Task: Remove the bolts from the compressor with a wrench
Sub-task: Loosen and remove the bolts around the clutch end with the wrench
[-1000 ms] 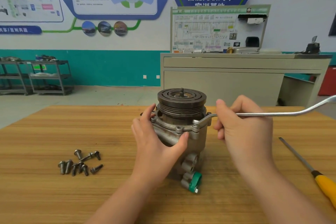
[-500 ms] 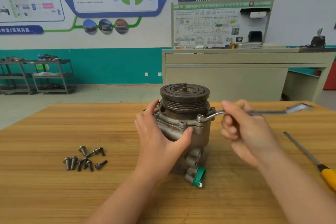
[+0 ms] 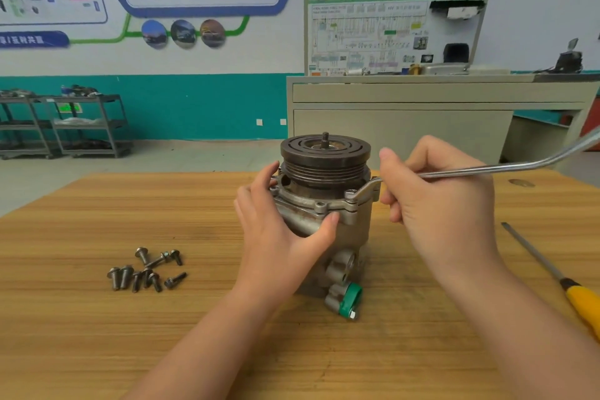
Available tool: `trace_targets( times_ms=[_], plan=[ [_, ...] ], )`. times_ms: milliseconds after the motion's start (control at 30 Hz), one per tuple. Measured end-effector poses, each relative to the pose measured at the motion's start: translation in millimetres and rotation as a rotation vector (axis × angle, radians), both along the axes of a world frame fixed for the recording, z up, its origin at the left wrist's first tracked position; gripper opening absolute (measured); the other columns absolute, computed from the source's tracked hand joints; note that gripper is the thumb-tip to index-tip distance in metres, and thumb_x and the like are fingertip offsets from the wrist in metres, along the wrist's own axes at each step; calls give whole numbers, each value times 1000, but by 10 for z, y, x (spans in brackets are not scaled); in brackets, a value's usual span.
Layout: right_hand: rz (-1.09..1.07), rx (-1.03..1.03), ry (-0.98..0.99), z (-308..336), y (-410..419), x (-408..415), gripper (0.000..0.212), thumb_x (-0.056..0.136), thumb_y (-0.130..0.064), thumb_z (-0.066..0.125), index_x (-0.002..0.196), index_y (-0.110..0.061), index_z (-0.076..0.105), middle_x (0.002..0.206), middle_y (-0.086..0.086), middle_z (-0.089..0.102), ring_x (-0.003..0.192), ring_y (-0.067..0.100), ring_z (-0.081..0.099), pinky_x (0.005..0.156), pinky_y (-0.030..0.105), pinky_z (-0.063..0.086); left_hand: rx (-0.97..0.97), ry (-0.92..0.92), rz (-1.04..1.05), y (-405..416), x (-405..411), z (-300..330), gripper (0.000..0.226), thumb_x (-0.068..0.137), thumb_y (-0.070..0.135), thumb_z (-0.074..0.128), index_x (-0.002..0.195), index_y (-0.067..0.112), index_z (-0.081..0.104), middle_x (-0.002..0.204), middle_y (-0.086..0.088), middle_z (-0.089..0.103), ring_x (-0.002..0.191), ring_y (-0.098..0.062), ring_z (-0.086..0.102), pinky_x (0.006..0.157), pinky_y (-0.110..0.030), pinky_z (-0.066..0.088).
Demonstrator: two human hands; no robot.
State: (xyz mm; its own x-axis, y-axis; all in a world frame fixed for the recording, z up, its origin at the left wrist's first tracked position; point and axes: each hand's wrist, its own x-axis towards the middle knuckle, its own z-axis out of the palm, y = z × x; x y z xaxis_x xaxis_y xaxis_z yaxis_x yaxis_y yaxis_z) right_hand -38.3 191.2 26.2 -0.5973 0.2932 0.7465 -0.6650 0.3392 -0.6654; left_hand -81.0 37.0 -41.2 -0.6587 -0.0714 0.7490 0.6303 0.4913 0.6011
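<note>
A grey metal compressor (image 3: 355,234) with a dark grooved pulley (image 3: 324,153) on top stands upright on the wooden table (image 3: 97,318). My left hand (image 3: 279,237) grips its body just below the flange, thumb at the front. My right hand (image 3: 438,201) holds the shaft of a long bent silver wrench (image 3: 487,168). The wrench's ring end (image 3: 352,195) sits on a bolt at the flange's front right. Several removed bolts (image 3: 146,269) lie in a loose pile on the table to the left.
A screwdriver with a yellow handle (image 3: 552,273) lies on the table at the right. A green cap (image 3: 350,300) sticks out at the compressor's base. Beyond the table stand a beige bench (image 3: 422,114) and grey shelving carts (image 3: 65,127).
The wrench handle has swung back out to the right, its far end now raised past the frame edge. My left hand keeps its grip on the compressor.
</note>
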Motion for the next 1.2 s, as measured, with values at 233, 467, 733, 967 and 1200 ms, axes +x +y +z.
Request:
trace_targets(
  times_ms=[233,467,733,967,1200],
  plan=[
    [-151,264,183,-227,-71,137,39,88,-15,64,57,-10,41,58,3,43,47,4,37,45,11,27,-12,-6,7,2,21,4,85,61,67,62,128,55,12,116,39,18,121,-5,31,93,-9,28],
    [404,-441,-208,-171,144,-123,39,81,-12,68,51,-17,45,44,1,49,34,10,41,35,16,31,-2,-29,0,-1,23,21,86,60,69,60,129,53,12,116,40,17,121,-4,30,92,-8,28],
    [714,-526,-326,74,246,-368,37,78,-13,67,50,-21,45,45,2,50,32,7,40,33,13,27,-4,-16,-11,5,26,36,79,59,69,61,119,68,10,113,44,16,121,-2,30,92,-9,28],
    [75,-61,-62,16,72,-12,41,89,-12,64,53,-11,46,49,5,59,36,6,49,40,17,40,-24,-11,10,-2,-1,7,86,61,69,61,130,52,12,114,42,16,121,-4,31,92,-9,28],
    [-145,170,55,15,-145,79,42,90,-11,64,55,-5,41,46,7,43,45,16,41,43,18,32,-7,-4,3,0,-6,14,84,60,69,61,127,58,11,115,41,17,121,-4,30,91,-10,30]
  ],
)
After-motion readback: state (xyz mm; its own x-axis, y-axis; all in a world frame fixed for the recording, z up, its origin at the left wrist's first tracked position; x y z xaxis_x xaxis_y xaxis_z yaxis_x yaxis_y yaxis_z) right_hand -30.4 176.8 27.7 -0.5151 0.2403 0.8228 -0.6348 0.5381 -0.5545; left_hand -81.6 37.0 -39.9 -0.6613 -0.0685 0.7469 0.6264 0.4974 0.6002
